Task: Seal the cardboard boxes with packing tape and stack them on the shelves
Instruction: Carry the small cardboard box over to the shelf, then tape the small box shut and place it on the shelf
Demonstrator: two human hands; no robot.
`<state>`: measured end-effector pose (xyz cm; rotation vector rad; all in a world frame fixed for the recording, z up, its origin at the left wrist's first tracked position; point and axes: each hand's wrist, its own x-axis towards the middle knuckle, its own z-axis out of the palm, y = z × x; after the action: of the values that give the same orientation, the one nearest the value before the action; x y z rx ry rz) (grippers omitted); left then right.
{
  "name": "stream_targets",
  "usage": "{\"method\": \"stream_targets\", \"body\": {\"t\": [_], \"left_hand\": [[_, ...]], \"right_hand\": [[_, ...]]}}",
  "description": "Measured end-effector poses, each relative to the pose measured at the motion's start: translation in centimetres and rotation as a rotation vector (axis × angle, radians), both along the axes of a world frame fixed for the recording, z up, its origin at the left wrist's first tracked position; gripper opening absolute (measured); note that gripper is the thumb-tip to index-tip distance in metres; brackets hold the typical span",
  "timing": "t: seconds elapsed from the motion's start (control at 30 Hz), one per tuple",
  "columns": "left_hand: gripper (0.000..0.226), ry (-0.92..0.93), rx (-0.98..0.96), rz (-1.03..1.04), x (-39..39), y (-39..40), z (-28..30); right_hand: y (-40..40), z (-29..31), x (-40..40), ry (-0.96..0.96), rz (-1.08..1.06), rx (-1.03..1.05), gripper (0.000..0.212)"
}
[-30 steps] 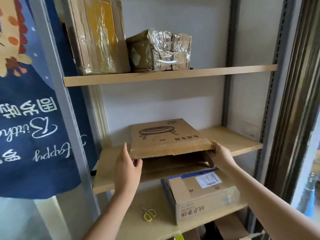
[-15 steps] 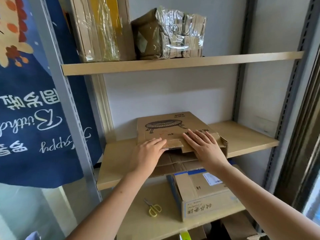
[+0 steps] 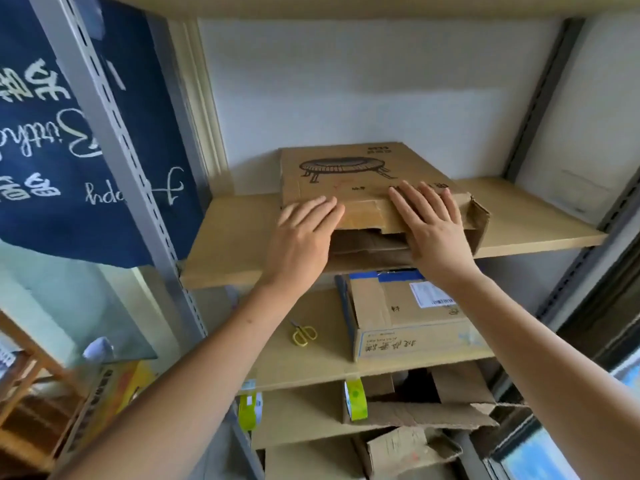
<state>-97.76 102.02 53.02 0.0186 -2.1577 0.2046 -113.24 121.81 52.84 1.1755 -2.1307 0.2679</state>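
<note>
The flat cardboard box [image 3: 349,181] lies on the middle shelf [image 3: 228,237], its broad printed face up and its open near end facing me, so it sits straight ahead of and under my fingers, with its long axis running from me toward the far wall. My left hand [image 3: 304,230] rests on the near left corner, fingers straight and held close together, flat on the top flap. My right hand [image 3: 433,220] lies flat on the near right part of the top, fingers straight and slightly fanned. Both hands reach about equally far; the right sits a little farther onto the lid, next to the loose side flap [image 3: 479,216] that sticks up at the right corner. I judge the near end is not yet closed, since the dark gap under the flap shows between my 2 hands. On the shelf below sit a taped box [image 3: 408,327] and yellow scissors [image 3: 303,334]; green tape rolls [image 3: 355,400] stand lower still. Compared with 1 second ago, my hands have come off the box's 2 near sides and now press on its top, the box lies lower and flatter on the shelf, and my view has tilted down so the upper shelf's parcels are out of sight.
</note>
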Motion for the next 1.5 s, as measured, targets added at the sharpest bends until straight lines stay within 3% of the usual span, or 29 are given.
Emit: {"method": "stream_targets", "body": {"t": [0.1, 0.23, 0.37, 0.47, 0.63, 0.73, 0.9, 1.0, 1.13, 1.27, 1.4, 1.5], "left_hand": [[0.056, 0.044, 0.099, 0.076, 1.0, 0.4, -1.7], [0.062, 0.223, 0.299, 0.121, 3.8, 1.4, -5.5], [0.045, 0.268, 0.409, 0.175, 7.6, 2.3, -11.2], [0.039, 0.013, 0.515, 0.225, 10.0, 3.2, -15.9], [0.037, -0.409, 0.955, 0.25, 10.5, 5.5, -23.1], [0.029, -0.51, 1.317, 0.299, 8.5, 6.2, -27.1], [0.028, -0.595, 1.626, 0.286, 4.6, 7.2, -32.2], [0.026, -0.566, 1.709, 0.258, 3.6, 7.6, -33.9], [0.027, -0.493, 1.825, 0.281, 2.3, 7.6, -33.4], [0.026, -0.558, 1.882, 0.38, -0.1, 6.7, -31.6], [0.033, -0.627, 1.928, 0.485, -2.2, 5.9, -29.6], [0.045, -0.571, 2.0, 0.399, -2.0, 5.9, -26.7]], "right_hand": [[-0.6, -0.9, 1.5, -0.035, 0.035, -0.161, 0.074], [-0.6, -5.3, 4.6, 0.105, 0.353, -0.469, 0.055], [-1.0, -10.9, 6.5, -0.014, 0.5, -0.362, 0.039], [-1.7, -15.7, 7.0, -0.291, 0.41, -0.234, 0.027], [-2.5, -25.3, 6.3, -1.205, -0.391, 0.107, 0.022], [-3.2, -30.2, 5.5, -1.396, -0.435, 0.261, 0.032], [-5.2, -35.1, 4.0, -1.879, -0.442, -0.067, 0.058], [-5.3, -36.3, 4.3, -2.066, -0.509, -0.367, 0.048], [-5.6, -35.2, 4.7, -2.158, -0.612, -0.642, 0.02], [-6.1, -32.7, 4.5, -2.049, -0.557, -0.53, 0.021], [-6.4, -29.2, 6.1, -1.843, -0.534, -0.547, 0.016], [-5.4, -25.9, 7.8, -1.78, -0.399, -0.625, 0.011]]}}
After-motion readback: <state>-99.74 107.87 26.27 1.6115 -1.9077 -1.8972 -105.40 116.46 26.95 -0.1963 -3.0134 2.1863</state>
